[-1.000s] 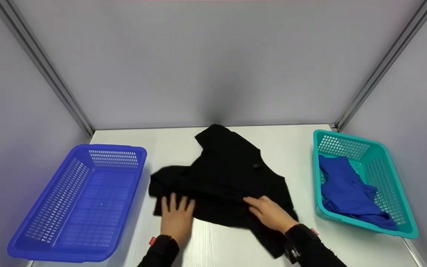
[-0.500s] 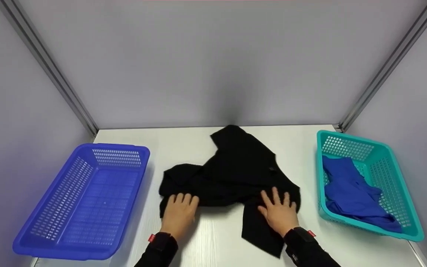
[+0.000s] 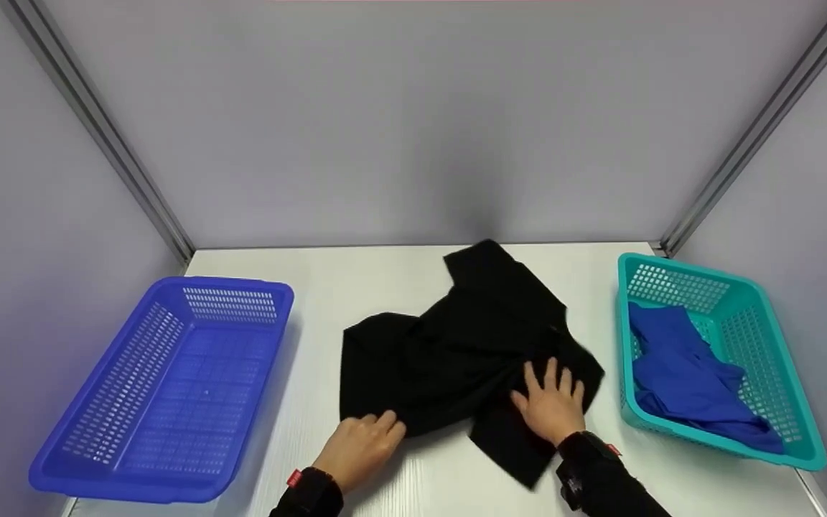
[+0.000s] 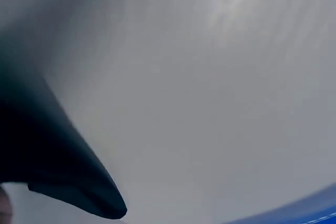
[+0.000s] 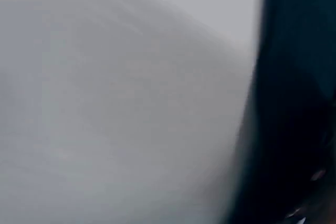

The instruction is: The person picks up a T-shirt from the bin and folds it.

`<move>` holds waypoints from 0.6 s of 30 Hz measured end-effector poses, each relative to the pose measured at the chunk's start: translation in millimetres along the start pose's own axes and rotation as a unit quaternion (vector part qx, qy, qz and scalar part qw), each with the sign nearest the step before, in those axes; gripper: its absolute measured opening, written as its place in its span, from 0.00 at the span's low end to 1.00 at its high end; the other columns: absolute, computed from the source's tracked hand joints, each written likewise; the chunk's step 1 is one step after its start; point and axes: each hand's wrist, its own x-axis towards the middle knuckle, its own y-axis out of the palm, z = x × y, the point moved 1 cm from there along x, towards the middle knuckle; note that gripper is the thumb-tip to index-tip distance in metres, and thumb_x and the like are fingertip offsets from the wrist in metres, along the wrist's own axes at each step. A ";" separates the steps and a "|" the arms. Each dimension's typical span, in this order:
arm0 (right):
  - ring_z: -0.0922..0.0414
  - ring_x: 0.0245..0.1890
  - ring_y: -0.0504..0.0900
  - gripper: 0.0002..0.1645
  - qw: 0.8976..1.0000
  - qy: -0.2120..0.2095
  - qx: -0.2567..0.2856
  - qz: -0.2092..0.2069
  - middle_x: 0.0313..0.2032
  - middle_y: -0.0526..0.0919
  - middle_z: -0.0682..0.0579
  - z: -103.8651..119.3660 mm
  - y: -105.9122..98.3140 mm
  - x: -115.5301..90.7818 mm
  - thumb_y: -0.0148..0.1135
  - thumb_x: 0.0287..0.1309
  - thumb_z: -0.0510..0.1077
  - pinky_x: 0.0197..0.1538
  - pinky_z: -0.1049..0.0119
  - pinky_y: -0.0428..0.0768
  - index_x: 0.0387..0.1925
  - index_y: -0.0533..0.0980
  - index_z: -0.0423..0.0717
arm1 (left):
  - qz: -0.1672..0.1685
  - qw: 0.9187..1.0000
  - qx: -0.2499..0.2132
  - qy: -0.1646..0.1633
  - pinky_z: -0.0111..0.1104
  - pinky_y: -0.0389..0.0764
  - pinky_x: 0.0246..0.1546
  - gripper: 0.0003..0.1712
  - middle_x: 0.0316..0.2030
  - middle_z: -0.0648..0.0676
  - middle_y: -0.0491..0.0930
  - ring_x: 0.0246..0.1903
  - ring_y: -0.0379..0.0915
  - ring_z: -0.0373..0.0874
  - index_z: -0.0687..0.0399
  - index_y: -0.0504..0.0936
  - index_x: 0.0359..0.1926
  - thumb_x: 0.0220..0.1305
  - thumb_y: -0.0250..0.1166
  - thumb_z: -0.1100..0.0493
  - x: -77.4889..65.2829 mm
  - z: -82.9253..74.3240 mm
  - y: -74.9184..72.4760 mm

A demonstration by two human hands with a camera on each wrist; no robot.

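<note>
A black T-shirt lies crumpled and partly folded across the middle of the white table. My left hand pinches its near left edge, with curled fingers. On the near right part of the cloth my right hand rests with its fingers spread. One sleeve-like piece points to the back wall, and another sticks out towards me beside the right hand. In the left wrist view a dark corner of the T-shirt hangs at the left. Dark fabric fills the right edge of the right wrist view, blurred.
On the left stands a blue plastic basket with nothing in it. A teal basket at the right holds a blue garment. Grey panels close off the back and both sides of the white table.
My left hand has drawn the T-shirt's left edge towards me, spreading that side. The right hand has gone from pointing into the cloth to lying spread on it. The T-shirt appears further right in view.
</note>
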 end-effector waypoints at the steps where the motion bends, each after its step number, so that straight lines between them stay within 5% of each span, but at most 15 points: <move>1: 0.25 0.73 0.53 0.39 1.000 -0.005 0.028 0.013 0.74 0.54 0.26 -3.2 0.2 0.1 0.55 0.73 0.57 0.69 0.25 0.51 0.76 0.61 0.42 | 0.026 1.000 -0.004 -0.017 0.30 0.59 0.13 0.07 0.24 0.47 0.70 0.17 0.64 0.40 0.50 0.75 0.30 0.56 0.65 0.65 -3.7 1.6 1.2; 4: 0.26 0.76 0.44 0.40 0.997 -0.016 0.071 0.019 0.78 0.48 0.31 -10.3 -0.8 -2.0 0.58 0.73 0.56 0.70 0.24 0.40 0.78 0.59 0.47 | 0.113 0.989 -0.041 -0.087 0.37 0.75 0.25 0.11 0.33 0.51 0.76 0.29 0.72 0.46 0.51 0.79 0.40 0.56 0.68 0.60 -15.8 8.0 6.1; 8: 0.27 0.75 0.51 0.40 0.998 -0.045 0.049 -0.025 0.77 0.56 0.36 -13.1 -1.7 -5.5 0.62 0.69 0.56 0.69 0.22 0.44 0.76 0.64 0.48 | 0.179 0.963 -0.094 -0.178 0.51 0.79 0.49 0.27 0.53 0.59 0.78 0.51 0.74 0.57 0.52 0.79 0.61 0.59 0.64 0.53 -27.3 17.4 10.3; 12: 0.29 0.75 0.54 0.39 0.996 -0.077 0.042 0.002 0.76 0.61 0.40 -8.4 -1.8 -7.3 0.61 0.70 0.58 0.68 0.22 0.49 0.76 0.64 0.50 | 0.195 0.942 -0.109 -0.249 0.60 0.69 0.64 0.33 0.66 0.65 0.73 0.64 0.69 0.65 0.58 0.75 0.68 0.62 0.61 0.52 -29.6 27.2 9.0; 15: 0.31 0.75 0.56 0.38 0.994 -0.092 0.046 0.037 0.76 0.63 0.44 -5.8 -3.2 -8.8 0.58 0.71 0.60 0.69 0.26 0.54 0.76 0.65 0.54 | 0.212 0.922 -0.090 -0.310 0.61 0.64 0.67 0.35 0.68 0.68 0.70 0.66 0.67 0.68 0.63 0.73 0.69 0.65 0.60 0.50 -26.6 35.7 6.8; 18: 0.33 0.72 0.62 0.34 0.994 -0.099 0.045 0.016 0.75 0.65 0.44 -5.1 -4.1 -9.0 0.57 0.73 0.58 0.67 0.31 0.62 0.74 0.68 0.53 | 0.214 0.909 -0.045 -0.354 0.60 0.67 0.65 0.36 0.66 0.71 0.71 0.62 0.69 0.71 0.69 0.74 0.67 0.65 0.62 0.49 -26.1 44.0 7.2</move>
